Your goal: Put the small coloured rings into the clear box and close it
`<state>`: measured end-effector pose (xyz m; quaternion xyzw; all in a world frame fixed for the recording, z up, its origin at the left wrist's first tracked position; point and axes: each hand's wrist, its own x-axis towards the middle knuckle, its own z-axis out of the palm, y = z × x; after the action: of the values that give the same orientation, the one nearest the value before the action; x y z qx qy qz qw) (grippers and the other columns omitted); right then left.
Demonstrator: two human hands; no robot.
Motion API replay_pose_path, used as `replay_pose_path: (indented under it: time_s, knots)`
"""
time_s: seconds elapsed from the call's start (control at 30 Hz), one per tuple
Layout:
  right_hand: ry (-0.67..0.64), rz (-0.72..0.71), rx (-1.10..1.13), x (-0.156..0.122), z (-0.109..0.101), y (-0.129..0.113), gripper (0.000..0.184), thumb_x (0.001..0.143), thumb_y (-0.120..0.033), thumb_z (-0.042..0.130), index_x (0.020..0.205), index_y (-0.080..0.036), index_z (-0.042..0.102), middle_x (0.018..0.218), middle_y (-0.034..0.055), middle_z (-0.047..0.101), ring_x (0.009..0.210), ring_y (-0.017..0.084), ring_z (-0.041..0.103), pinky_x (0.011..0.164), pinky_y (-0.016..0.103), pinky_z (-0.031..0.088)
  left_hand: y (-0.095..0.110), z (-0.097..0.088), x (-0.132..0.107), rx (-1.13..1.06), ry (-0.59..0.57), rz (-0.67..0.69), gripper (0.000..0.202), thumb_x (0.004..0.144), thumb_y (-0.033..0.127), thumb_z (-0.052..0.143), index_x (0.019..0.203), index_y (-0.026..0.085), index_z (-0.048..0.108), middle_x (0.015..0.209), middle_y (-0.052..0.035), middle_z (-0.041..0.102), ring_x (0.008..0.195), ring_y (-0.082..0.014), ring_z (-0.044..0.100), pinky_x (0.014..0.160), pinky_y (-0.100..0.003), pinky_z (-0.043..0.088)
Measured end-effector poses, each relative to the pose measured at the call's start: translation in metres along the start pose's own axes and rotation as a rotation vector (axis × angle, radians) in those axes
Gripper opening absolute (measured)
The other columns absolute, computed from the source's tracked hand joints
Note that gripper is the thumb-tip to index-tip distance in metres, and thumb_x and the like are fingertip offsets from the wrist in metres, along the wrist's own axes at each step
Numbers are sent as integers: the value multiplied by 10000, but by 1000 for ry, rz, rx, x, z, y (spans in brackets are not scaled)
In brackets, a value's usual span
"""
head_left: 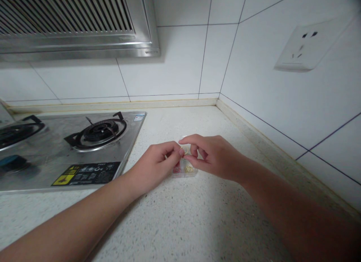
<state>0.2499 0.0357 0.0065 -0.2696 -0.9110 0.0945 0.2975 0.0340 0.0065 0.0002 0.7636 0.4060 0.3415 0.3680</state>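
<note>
My left hand (160, 160) is closed in a pinch, thumb against forefinger, on a small pale yellow loop (186, 151) that looks like a rubber band. Just to its right, my right hand (213, 154) is open, its thumb and forefinger apart. The right thumb tip is close to the loop; whether it touches cannot be made out. Under both hands a small clear plastic box (184, 175) lies on the countertop, partly hidden by them. Small yellow pieces (189, 168) show in one part of it and red pieces (176, 169) in another.
A gas stove (113, 156) with black burner supports is set into the speckled countertop (180, 220) at the left. A range hood (141, 25) hangs above it. White tiled walls meet behind the hands, with a wall socket (303, 47) on the right.
</note>
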Motion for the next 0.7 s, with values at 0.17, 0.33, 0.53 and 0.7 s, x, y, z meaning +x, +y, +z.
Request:
replay_pose_path:
  time_s: [0.17, 0.33, 0.53, 0.7]
  knots:
    - [16, -15, -10, 0, -1, 1, 196, 915, -244, 650, 1105, -199, 636, 691, -68, 608, 542, 72, 497, 577, 214, 344, 2, -2, 0, 20, -5, 3, 342, 1018, 363, 482, 779, 176, 639, 707, 11, 626, 696, -159, 566, 675, -291, 407]
    - [81, -50, -30, 2, 0, 0, 138, 919, -245, 646, 1041, -188, 673, 645, -68, 585, 541, 72, 494, 577, 207, 350, 1, -2, 0, 3, -21, -2, 381, 1036, 381, 460, 792, 173, 665, 712, 2, 655, 704, -161, 596, 706, -296, 429]
    - [112, -53, -65, 3, -1, -1, 107, 936, -243, 619, 987, -175, 683, 639, -53, 596, 545, 79, 501, 576, 210, 352, 0, -2, -2, -29, -10, 1, 377, 1035, 396, 467, 815, 174, 677, 720, -4, 659, 717, -166, 604, 713, -296, 443]
    - [117, -60, -82, 3, -1, 0, 108, 943, -251, 614, 977, -175, 683, 639, -50, 604, 544, 81, 508, 578, 214, 351, 0, -1, 0, -106, -1, -9, 296, 1015, 350, 512, 849, 171, 680, 718, -1, 654, 703, -159, 586, 693, -284, 444]
